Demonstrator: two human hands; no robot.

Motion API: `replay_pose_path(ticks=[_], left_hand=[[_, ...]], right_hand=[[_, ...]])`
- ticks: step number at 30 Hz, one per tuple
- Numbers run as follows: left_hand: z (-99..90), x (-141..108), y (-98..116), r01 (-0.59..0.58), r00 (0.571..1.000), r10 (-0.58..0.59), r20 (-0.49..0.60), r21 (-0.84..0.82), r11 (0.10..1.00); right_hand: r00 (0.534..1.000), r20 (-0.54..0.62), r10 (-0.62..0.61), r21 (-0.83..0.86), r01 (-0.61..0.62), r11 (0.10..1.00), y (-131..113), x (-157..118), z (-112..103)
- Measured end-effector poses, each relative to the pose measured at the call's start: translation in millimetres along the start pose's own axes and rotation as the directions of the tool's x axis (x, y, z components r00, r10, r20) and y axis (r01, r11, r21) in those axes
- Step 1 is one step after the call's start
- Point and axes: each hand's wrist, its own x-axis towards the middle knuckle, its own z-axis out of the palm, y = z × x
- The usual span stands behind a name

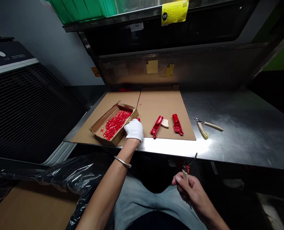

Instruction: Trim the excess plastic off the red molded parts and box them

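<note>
My left hand (134, 129), in a white glove, is at the right side of a shallow cardboard box (103, 117). Its fingers are curled, and the end of a red plastic part (138, 119) shows past them; most of that part is hidden. Small red plastic pieces (116, 124) are heaped in the box. My bare right hand (189, 190) is closed around a beige-handled tool (185, 175), held in front of the bench edge. Its dark metal tip points away from me, too unclear to name its kind. Something red shows just behind it.
Two red tubular plastic parts (157, 126) (177, 124) lie on a cardboard sheet (164, 102), with a cream-coloured piece (165, 123) between them. Open pliers (205, 125) rest on the metal bench (242, 127). A green bin (86, 9) stands on the shelf above.
</note>
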Motion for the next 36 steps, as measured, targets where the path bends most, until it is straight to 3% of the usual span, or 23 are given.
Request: replay_pose_path(ticks=[3, 5, 7, 9, 11, 14, 18, 21, 23, 25, 28, 30, 36], left_hand=[[-4.2, -11.1, -15.4, -0.022, 0.999, 0.020, -0.030, -0.070, 0.997], [-4.3, -36.4, -26.5, -0.110, 0.992, 0.090, -0.083, -0.288, 0.951], [1.2, -73.8, -36.2, -0.197, 0.980, 0.155, -0.122, -0.611, 0.767], [11.8, -116.3, -44.0, -0.176, 0.967, 0.253, -0.039, -0.819, 0.546], [24.7, -155.0, -49.2, -0.107, 0.941, 0.333, 0.055, -0.886, 0.450], [42.9, -192.5, -52.4, -0.036, 0.916, 0.381, 0.124, -0.922, 0.386], [59.4, -203.5, -55.3, 0.005, 0.916, 0.384, 0.117, -0.960, 0.282], [64.6, -199.2, -61.0, -0.058, 0.925, 0.378, 0.032, -0.973, 0.225], [64.7, -196.3, -64.7, -0.126, 0.921, 0.388, -0.028, -0.965, 0.230], [62.9, -194.5, -66.9, -0.198, 0.909, 0.408, -0.090, -0.953, 0.231], [59.9, -193.5, -67.6, -0.275, 0.892, 0.421, -0.168, -0.939, 0.207], [59.0, -193.9, -67.6, -0.298, 0.881, 0.436, -0.183, -0.931, 0.212], [62.2, -197.1, -70.0, -0.308, 0.858, 0.479, -0.186, -0.933, 0.188]], right_hand=[[0.999, -0.028, -0.031, -0.124, 0.027, 0.992, -7.2, 0.0, -2.2], [0.991, -0.079, -0.107, -0.272, 0.082, 0.959, -15.7, -0.4, -4.5], [0.975, -0.110, -0.195, -0.392, 0.138, 0.910, -26.9, -1.7, -3.8], [0.963, -0.112, -0.247, -0.418, 0.180, 0.891, -39.4, -2.7, 2.8], [0.959, -0.093, -0.269, -0.391, 0.214, 0.895, -50.9, -1.4, 15.2], [0.961, 0.001, -0.275, -0.332, 0.260, 0.907, -60.1, 4.4, 37.7], [0.963, 0.139, -0.229, -0.288, 0.261, 0.921, -56.2, 7.9, 52.3], [0.949, 0.169, -0.267, -0.357, 0.311, 0.881, -52.4, 5.3, 42.8], [0.920, 0.173, -0.353, -0.474, 0.392, 0.789, -52.1, 3.0, 30.1], [0.870, 0.160, -0.467, -0.635, 0.452, 0.626, -52.7, 0.5, 17.1], [0.790, 0.188, -0.583, -0.818, 0.455, 0.353, -53.4, -3.9, 4.0], [0.759, 0.241, -0.605, -0.864, 0.452, 0.223, -54.4, -6.7, 0.6], [0.729, 0.341, -0.594, -0.896, 0.443, 0.029, -62.3, -6.4, -0.7]])
